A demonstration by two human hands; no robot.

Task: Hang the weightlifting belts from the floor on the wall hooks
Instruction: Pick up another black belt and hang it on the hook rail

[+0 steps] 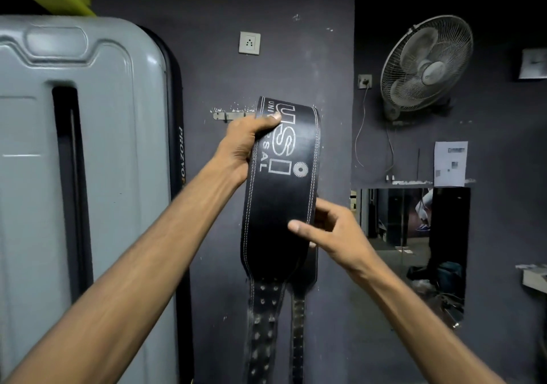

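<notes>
A wide black leather weightlifting belt [281,194] with white stitching and silver lettering hangs folded against the dark wall, its two studded strap ends dangling below. My left hand [248,143] grips the belt's upper left edge, thumb over the front near the fold. My right hand [331,229] pinches the belt's right edge lower down, thumb on the front face. A metal hook rail [228,116] is fixed to the wall just left of the belt's top; the belt covers the rail's right part.
A tall grey machine cover [83,176] stands close on the left. A wall socket [249,43] sits above the rail. To the right are a wall fan [426,66], a mirror [411,235] and a paper notice [450,163].
</notes>
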